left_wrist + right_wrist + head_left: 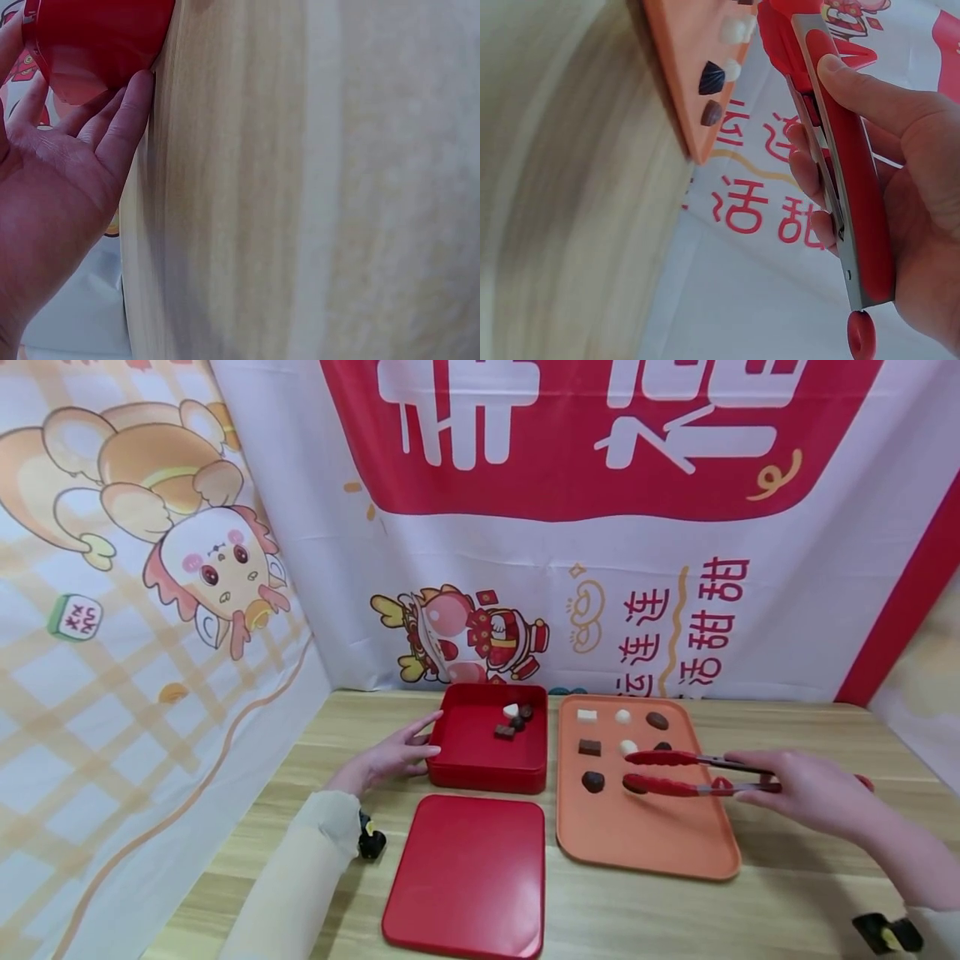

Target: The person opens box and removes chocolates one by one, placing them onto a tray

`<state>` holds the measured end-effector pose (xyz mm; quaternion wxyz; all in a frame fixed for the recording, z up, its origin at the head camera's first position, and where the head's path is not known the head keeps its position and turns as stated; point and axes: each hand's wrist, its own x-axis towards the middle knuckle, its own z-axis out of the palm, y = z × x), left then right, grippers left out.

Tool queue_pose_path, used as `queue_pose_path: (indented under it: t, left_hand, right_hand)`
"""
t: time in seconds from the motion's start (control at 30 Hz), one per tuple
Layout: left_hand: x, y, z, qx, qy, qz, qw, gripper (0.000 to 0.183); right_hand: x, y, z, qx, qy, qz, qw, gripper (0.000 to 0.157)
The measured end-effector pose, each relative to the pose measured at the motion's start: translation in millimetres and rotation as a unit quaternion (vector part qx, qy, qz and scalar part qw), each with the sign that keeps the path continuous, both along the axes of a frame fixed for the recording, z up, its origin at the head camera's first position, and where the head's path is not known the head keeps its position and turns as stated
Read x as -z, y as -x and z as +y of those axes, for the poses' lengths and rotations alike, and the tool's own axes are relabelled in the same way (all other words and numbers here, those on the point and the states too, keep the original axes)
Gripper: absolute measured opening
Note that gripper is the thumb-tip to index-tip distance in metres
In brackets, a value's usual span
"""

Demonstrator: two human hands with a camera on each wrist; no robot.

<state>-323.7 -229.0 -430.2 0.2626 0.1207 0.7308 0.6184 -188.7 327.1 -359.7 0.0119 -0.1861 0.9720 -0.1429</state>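
My right hand (810, 789) grips red-tipped tongs (667, 759) from the right side of an orange tray (652, 843). Their two red ends are spread apart over the tray, the nearer one overlapping a dark chocolate (633, 784). Around them lie several white and brown chocolates, including a dark one (592, 782) in the front row. My left hand (393, 756) touches the left side of a red box (487, 779), fingers extended along its wall, as the left wrist view also shows. Inside the box, toward its right, are a white chocolate (512, 711) and several dark ones, one a rectangular brown piece (504, 732).
A flat red lid (468, 872) lies on the wooden table (622, 914) in front of the box, left of the tray. Printed cloth (465, 552) hangs close behind the box and tray, and another patterned cloth (150, 710) borders the left side.
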Motion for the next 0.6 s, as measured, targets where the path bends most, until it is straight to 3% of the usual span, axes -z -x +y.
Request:
queue_pose_path:
  t: [0.23, 0.6]
  left_hand:
    - [2.0, -0.8, 1.5, 0.003, -0.003, -0.003, 1.0, 0.07]
    - [-1.1, 0.1, -0.1, 0.003, 0.002, 0.0, 1.0, 0.069]
  right_hand:
    - [-18.5, 7.7, -13.7, -0.006, 0.005, 0.013, 1.0, 0.062]
    - [-46.0, 29.3, -51.8, -0.052, -0.015, 0.076, 0.996, 0.065]
